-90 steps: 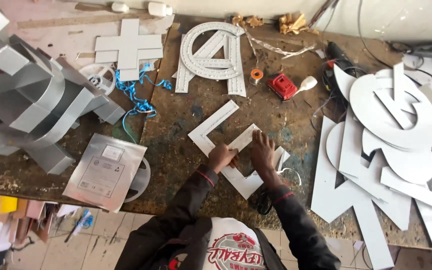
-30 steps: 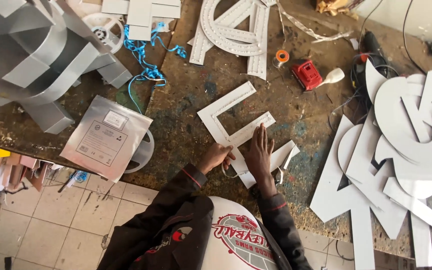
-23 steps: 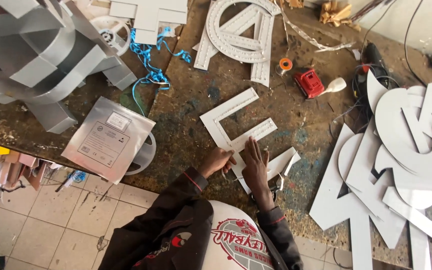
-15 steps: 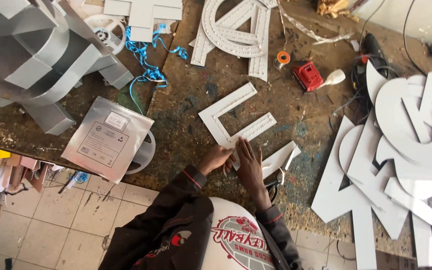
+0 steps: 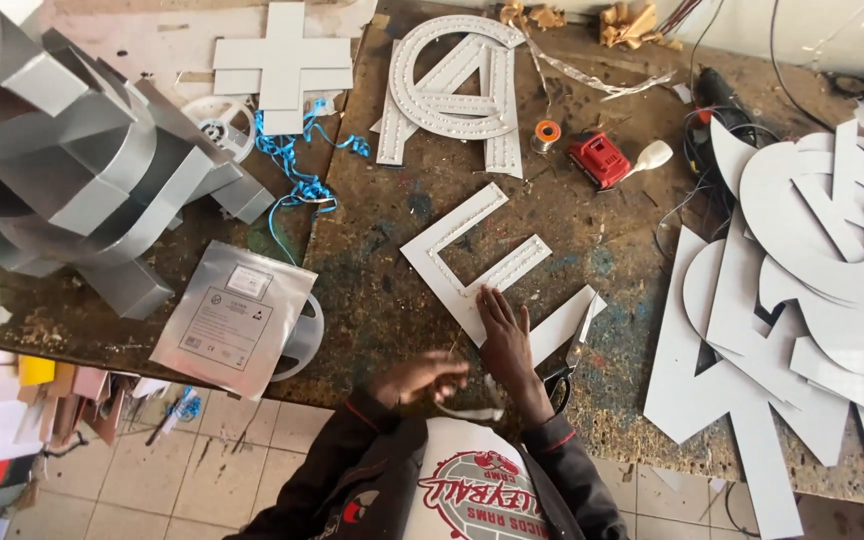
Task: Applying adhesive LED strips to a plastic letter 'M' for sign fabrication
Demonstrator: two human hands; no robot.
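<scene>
Under the right hand (image 5: 505,340), lying flat and open, one white F-shaped letter panel (image 5: 472,262) is being pressed to the workbench (image 5: 372,290); its dotted rows appear to be partly filled. Beside it, the left hand (image 5: 422,378) is pinching a thin strip (image 5: 467,412). Beyond the fingertips is lying one finished round emblem (image 5: 457,85).

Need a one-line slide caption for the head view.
Right hand pressed flat on a white E-shaped sign letter, left hand beside it, on a paint-stained workbench.
</scene>
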